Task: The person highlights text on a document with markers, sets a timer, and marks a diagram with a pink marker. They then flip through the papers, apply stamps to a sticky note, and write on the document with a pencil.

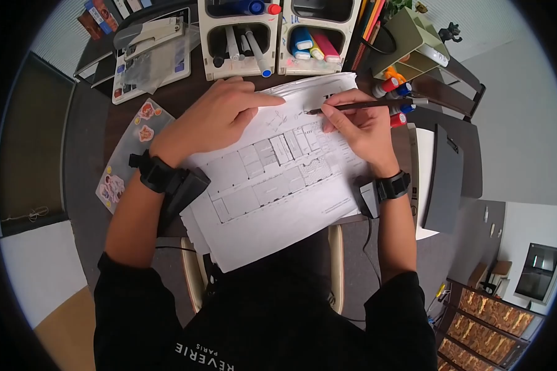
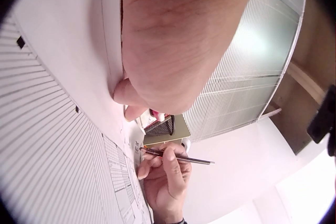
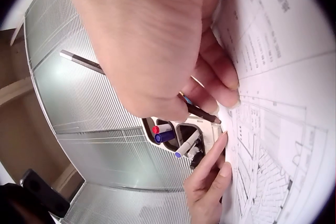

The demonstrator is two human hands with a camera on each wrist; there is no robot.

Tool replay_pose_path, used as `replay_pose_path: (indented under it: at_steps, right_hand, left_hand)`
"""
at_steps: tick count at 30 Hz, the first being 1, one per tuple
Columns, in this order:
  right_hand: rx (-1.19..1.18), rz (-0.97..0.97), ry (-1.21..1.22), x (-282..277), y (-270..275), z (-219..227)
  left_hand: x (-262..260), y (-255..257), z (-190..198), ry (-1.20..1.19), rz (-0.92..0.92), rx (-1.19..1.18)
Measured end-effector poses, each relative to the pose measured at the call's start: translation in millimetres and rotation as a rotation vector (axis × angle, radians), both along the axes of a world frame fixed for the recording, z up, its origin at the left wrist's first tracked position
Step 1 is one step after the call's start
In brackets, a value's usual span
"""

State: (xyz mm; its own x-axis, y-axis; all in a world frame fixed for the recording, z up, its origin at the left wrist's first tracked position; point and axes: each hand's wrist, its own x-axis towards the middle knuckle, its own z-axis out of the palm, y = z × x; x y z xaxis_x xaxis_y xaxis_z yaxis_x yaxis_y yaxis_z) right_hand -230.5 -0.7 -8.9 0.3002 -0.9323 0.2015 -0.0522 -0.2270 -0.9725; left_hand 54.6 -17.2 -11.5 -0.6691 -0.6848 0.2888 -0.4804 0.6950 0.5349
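Observation:
Printed sheets with a floor plan [image 1: 272, 232] lie stacked at a slant on the dark desk, their near corner jutting past its front edge. My left hand [image 1: 213, 117] rests on the upper left of the top sheet, index finger stretched out across the paper. At the upper right, my right hand [image 1: 368, 136] pinches a dark pencil [image 1: 377, 104] with a silver-grey end between thumb and fingers. The pencil's point is right at small sketched lines near the top of the sheet. In the right wrist view the sharpened tip [image 3: 217, 121] shows close to the left index finger.
Behind the paper stands a white organizer [image 1: 241, 73] with markers and highlighters [image 1: 325, 46]. Capped red and blue markers [image 1: 398, 120] lie beside the right hand. A stickered clear folder [image 1: 130, 154] is at left, a dark folder [image 1: 444, 179] at right, and a green holder [image 1: 408, 43] behind.

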Motion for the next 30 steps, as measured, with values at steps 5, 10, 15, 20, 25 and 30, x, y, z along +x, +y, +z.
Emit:
replay_pose_path:
  at_steps: [5,10,15,20,25,30]
  right_hand:
    - [-0.017,0.025,0.036,1.5,5.6,0.6]
    - [0.01,0.056,0.035,3.6,6.6,-2.0]
    - [-0.005,0.061,0.029,2.6,4.8,-4.7]
    - [0.012,0.045,0.072,2.1,4.4,-4.7]
    - [0.017,0.056,0.064,2.6,3.6,-5.2]
    - [0.01,0.06,0.057,3.3,3.4,-5.2]
  left_hand:
    - [-0.3,-0.7,0.9,0.001,-0.002,0.031]
    - [-1.1,-1.9,-0.6,0.008,-0.009,0.03]
    - [0.0,-0.4,-2.1,0.019,-0.004,-0.015]
    - [-1.7,-0.3,1.0,0.004,0.0,0.014]
    - [-1.7,-0.1,2.0,-0.002,0.0,0.013]
    - [-2.0,0.4,0.6,-0.002,0.004,0.0]
